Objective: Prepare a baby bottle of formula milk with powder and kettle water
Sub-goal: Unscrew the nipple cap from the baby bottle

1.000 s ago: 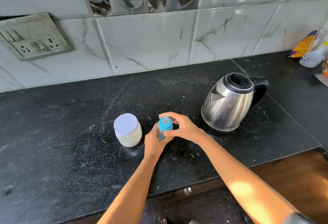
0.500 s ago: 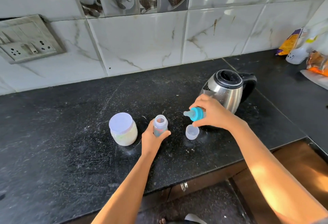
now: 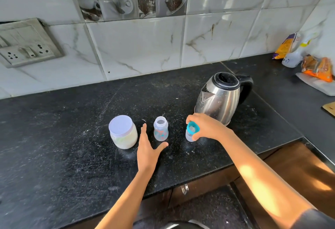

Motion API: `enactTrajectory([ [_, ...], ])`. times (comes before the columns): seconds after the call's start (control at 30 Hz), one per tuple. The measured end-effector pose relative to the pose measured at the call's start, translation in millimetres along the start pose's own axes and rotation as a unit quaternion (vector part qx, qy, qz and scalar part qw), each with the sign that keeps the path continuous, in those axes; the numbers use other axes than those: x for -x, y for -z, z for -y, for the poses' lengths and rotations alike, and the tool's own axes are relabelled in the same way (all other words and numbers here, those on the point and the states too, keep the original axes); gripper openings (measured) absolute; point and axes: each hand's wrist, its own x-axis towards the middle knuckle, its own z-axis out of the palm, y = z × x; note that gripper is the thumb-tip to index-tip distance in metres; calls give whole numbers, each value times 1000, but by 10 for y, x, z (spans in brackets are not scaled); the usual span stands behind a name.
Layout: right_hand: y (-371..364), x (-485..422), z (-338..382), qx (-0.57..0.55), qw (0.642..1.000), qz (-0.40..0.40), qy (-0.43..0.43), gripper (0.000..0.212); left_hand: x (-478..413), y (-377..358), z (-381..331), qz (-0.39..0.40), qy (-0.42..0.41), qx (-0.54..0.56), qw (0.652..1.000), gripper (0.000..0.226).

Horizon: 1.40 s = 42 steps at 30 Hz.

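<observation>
**Q:** Left hand, status?
**A:** My left hand (image 3: 147,149) is released: the fingers are straight and spread, palm low over the black counter (image 3: 63,129). It lies between the powder jar (image 3: 123,135) and the baby bottle (image 3: 160,131), thumb reaching across in front of the bottle's base. I cannot tell whether it touches the bottle; it grasps nothing.

**Q:** Bottle?
**A:** Upright on the counter, mouth uncovered, clear body with small coloured prints. The jar stands near its left side, lilac lid on, white powder inside.

**Q:** Right hand?
**A:** My right hand (image 3: 206,129) pinches the teal teat ring (image 3: 192,129) by its rim, fingertips curled round it. The ring is directly over the clear cap (image 3: 189,137), which stands on the counter to the right of the bottle. Ring and cap appear to touch; not certain.

**Q:** Kettle?
**A:** The steel kettle (image 3: 220,100) is just behind my right hand, lid down, spout to the left, black handle to the right.

**Q:** Surroundings?
**A:** A socket plate (image 3: 27,47) on the tiled wall at far left; packets (image 3: 317,67) at the counter's far right.
</observation>
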Motion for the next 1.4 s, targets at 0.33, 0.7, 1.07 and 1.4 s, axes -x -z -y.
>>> enactTrajectory([
  [0.33,86,-251,342,-58,993,-74,78,46,238,497,92,-115,-102,-67,986,87],
  [0.7,-92,-979,1821,69,981,11,180,82,-239,943,186,-120,29,40,992,115],
  [1.07,-204,-1197,1922,160,957,1,244,51,-357,947,161,-73,56,103,990,80],
  [1.4,81,-1274,1875,136,894,176,388,63,-444,1002,181,-48,37,68,996,71],
])
